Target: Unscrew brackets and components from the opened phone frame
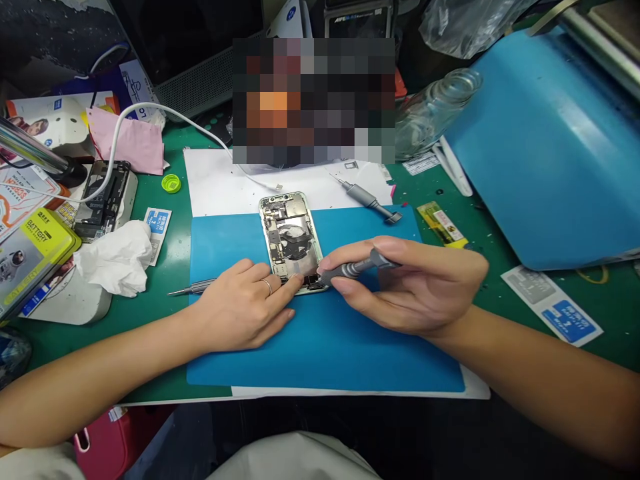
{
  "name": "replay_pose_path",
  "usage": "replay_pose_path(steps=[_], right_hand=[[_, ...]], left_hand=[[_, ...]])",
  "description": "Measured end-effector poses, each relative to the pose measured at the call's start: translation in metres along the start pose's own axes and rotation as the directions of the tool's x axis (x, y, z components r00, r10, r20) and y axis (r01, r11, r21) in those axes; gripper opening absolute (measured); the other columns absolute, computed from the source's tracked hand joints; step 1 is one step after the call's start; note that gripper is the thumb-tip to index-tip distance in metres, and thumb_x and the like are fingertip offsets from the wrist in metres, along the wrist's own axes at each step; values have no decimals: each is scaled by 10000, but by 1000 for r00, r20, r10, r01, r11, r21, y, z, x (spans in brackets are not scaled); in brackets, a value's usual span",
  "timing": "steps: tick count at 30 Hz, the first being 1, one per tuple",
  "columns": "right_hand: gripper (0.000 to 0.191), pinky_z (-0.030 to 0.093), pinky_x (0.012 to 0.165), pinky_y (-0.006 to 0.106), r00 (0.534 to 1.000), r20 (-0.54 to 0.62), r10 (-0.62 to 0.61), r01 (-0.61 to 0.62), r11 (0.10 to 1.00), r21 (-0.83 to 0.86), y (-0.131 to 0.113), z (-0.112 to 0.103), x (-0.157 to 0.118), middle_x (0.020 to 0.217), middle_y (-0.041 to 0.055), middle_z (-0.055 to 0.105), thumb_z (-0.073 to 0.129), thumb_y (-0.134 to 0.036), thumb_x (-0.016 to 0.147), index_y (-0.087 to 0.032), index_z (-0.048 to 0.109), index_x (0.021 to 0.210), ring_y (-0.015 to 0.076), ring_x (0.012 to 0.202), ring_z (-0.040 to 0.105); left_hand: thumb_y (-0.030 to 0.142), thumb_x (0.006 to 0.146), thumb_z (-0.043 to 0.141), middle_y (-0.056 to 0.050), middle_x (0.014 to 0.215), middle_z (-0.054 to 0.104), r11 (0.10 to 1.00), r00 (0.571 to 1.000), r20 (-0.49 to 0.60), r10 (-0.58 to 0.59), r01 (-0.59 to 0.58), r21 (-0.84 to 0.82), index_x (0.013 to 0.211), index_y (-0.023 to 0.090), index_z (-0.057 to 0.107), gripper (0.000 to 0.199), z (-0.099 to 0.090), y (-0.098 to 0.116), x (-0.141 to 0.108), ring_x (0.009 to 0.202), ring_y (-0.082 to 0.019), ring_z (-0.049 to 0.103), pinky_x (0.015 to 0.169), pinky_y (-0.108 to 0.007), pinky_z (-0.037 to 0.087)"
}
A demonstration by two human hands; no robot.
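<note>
The left hand (245,303) wears a slim silvery ring (269,288) on one finger; the right hand (415,283) is bare, as are both forearms (110,367). Pale greyish cloth (295,460) with soft creases covers the lap, and a similar patch (43,463) at lower left, cut off by the edge, may belong to the same clothing.

Yellow-green box (45,257), my left: black capitals, I read "BATTERY", though fifth letter looks like G. Black box (359,25) ahead of me: starts "AIFE", remainder too small. White-and-blue packet (553,305), my right: "2"; other print I can't make out.
</note>
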State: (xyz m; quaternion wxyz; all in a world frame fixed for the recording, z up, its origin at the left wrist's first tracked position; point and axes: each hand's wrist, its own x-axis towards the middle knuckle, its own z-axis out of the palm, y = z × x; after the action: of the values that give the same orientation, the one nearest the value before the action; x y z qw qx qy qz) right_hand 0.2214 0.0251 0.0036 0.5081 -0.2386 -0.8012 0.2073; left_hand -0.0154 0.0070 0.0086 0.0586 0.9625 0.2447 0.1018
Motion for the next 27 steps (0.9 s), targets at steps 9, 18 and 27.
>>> replay_pose_path(steps=[9, 18, 27], right_hand=[[796, 677, 693, 282, 999, 26, -23, 22, 1000, 9, 4, 3, -4, 918, 36, 773, 668, -25, 836, -311, 389, 1525, 169, 791, 755], [792, 676, 705, 298, 996, 72, -44, 46, 999, -26, 6, 4, -6, 945, 62, 764, 665, -38, 854, -277, 351, 1541, 181, 830, 761], [777, 677, 710, 290, 998, 47, -35, 34, 999, 26, 6, 4, -5, 975, 42, 771, 652, -38, 854, -297, 364, 1528, 170, 828, 759]], left_hand=[[327, 1039, 459, -37, 820, 648, 1000, 1000, 7, 0, 0, -1, 1335, 54, 526, 408, 0, 0, -1, 767, -207, 567, 651, -377, 378], [328, 1043, 450, -43, 829, 648, 1000, 1000, 14, -10, 10, -10, 1340, 61, 524, 406, -1, 0, -2, 771, -211, 561, 667, -369, 345], [323, 1044, 449, -43, 826, 654, 1000, 1000, 9, -5, 5, -5, 1331, 61, 518, 395, -1, 0, -1, 763, -209, 563, 655, -374, 352]])
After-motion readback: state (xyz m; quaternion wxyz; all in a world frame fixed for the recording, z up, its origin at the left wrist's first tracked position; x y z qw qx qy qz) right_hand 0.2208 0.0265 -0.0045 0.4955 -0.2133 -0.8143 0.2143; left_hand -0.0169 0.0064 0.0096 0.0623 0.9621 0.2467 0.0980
